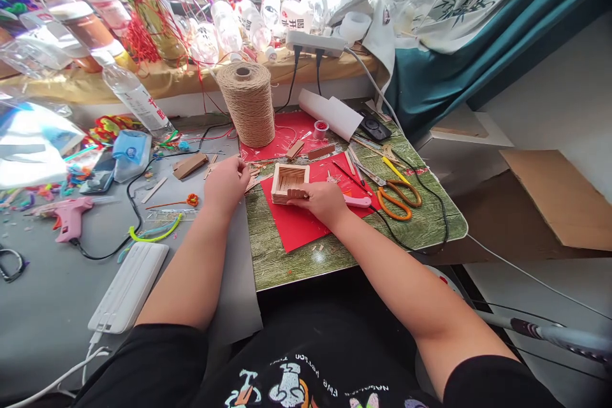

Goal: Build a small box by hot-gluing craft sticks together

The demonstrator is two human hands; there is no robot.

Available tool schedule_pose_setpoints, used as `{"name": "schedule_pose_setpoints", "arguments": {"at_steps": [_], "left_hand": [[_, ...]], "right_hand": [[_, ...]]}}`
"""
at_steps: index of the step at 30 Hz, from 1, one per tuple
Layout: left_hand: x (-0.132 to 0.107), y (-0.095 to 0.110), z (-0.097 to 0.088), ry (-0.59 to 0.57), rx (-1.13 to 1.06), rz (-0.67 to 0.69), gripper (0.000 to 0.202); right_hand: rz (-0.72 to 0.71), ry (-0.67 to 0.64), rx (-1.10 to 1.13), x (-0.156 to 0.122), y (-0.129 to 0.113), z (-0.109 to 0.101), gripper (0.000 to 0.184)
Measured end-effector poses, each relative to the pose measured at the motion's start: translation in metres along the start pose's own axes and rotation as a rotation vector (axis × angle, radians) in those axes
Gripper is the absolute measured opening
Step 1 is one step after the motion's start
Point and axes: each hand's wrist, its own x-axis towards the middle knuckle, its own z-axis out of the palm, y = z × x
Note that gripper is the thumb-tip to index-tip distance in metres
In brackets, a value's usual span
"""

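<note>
Here's the right hand (326, 203), fingers gripping the near right corner of a small wooden box (289, 178), its open side in view, right over the red paper (296, 229); lifted or resting, I cannot tell! At nine o'clock from the box, the left hand (225, 185), fingers curled in narrow, close by loose wood strips (258, 173); anything in its grasp? Can't tell from here! Big roll of twine (246, 108) at eleven o'clock, scissors (381, 182) at three, and way out at nine, a pink glue gun (72, 215) on the grey table (191, 280).
</note>
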Motion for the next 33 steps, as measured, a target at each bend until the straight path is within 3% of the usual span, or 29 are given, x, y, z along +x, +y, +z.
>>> {"name": "schedule_pose_setpoints", "arguments": {"at_steps": [7, 12, 20, 28, 33], "left_hand": [[-0.003, 0.016, 0.001, -0.035, -0.575, -0.044, 0.024], [-0.014, 0.029, 0.001, -0.259, -0.859, 0.111, 0.018], [-0.028, 0.046, 0.008, -0.163, -0.661, 0.408, 0.007], [-0.028, 0.043, 0.004, -0.223, -0.449, 0.499, 0.005], [-0.025, 0.039, 0.002, -0.192, -0.470, 0.511, 0.011]], "right_hand": [[-0.008, 0.012, -0.003, 0.000, -0.002, -0.001, 0.046], [0.001, 0.015, -0.004, 0.001, -0.002, -0.001, 0.045], [0.014, -0.028, -0.001, 0.000, -0.004, -0.006, 0.044], [0.004, -0.013, -0.003, 0.000, -0.003, -0.005, 0.048], [-0.009, -0.002, -0.008, 0.000, -0.002, -0.005, 0.048]]}}
